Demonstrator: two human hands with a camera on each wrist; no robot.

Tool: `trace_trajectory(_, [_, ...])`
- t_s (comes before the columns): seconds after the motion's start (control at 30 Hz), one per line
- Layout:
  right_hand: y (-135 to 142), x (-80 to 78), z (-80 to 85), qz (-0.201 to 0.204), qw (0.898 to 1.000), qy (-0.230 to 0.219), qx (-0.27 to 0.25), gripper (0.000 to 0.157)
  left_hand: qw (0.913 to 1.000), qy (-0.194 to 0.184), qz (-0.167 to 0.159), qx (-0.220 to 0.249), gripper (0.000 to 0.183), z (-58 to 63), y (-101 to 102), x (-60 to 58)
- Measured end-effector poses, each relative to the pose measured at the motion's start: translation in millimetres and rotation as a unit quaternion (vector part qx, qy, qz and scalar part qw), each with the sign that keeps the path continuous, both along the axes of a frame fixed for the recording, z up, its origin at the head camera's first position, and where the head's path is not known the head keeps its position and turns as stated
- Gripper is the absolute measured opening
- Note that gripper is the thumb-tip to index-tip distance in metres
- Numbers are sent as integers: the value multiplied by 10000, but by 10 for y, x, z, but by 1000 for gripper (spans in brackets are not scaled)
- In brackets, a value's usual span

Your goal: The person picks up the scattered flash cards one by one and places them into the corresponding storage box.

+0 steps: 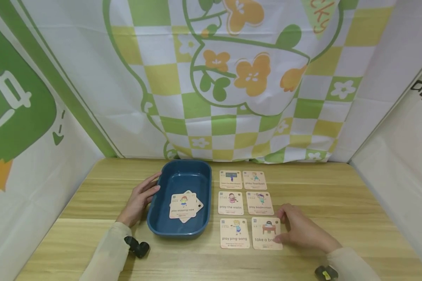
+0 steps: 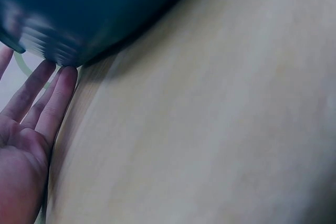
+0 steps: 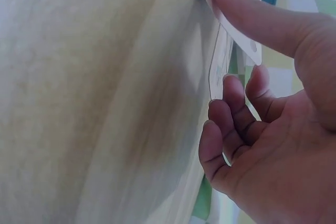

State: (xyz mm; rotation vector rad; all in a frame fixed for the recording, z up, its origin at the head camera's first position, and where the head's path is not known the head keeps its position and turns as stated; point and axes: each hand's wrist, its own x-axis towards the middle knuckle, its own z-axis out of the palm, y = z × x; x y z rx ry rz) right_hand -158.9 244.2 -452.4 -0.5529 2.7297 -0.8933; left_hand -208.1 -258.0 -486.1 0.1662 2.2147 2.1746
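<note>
Wooden table (image 1: pixel 316 183); left hand (image 1: pixel 140 202) straight-fingered against blue tray (image 1: pixel 184 182); right hand (image 1: pixel 300 229), thumb atop, pinching card (image 1: pixel 263 233).

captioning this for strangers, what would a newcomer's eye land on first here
Likely the checked fabric backdrop with orange flowers, behind the wooden table. Next, the blue tray left of centre, with a "play skipping rope" card topping others inside and the left hand at its left side. To its right lie six picture cards in two columns, the right hand touching the nearest right one.
</note>
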Motion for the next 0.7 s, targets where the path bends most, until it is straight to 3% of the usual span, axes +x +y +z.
trace_trajectory(0.3, [80, -32, 52, 418, 9975, -28, -572, 32, 10000, -35, 31, -41, 59, 3, 7, 3])
trace_trajectory(0.7, [108, -55, 79, 455, 9943, 361, -899, 4, 10000, -21, 9, -47, 58, 0, 3, 0])
